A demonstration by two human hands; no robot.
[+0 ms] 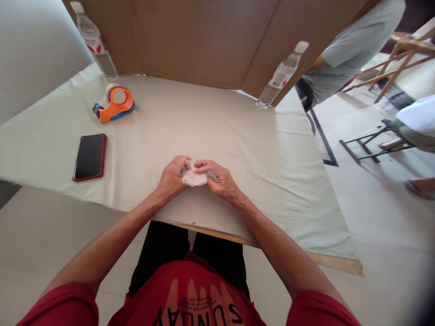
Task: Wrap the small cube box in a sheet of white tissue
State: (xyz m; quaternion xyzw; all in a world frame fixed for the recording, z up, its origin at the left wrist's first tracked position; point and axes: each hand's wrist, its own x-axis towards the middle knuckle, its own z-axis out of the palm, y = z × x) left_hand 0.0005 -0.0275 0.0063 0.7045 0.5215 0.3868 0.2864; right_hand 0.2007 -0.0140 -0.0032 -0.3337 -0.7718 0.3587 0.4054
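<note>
A small, crumpled whitish translucent piece (195, 177) is held between both hands just above the cloth-covered table, near its front edge. My left hand (174, 176) grips its left side, with the fingers curled and the thumb behind. On the right side, my right hand (220, 179) pinches it, fingertips resting over its top. The fingertips of the two hands are close together. What the piece is made of cannot be told for certain.
An orange tape dispenser (117, 105) and a dark phone with a red edge (90, 157) lie at the left. Bottles (97, 47) (280, 79) stand against a cardboard panel (200, 40). A person in grey (360, 50) is beyond it at the right.
</note>
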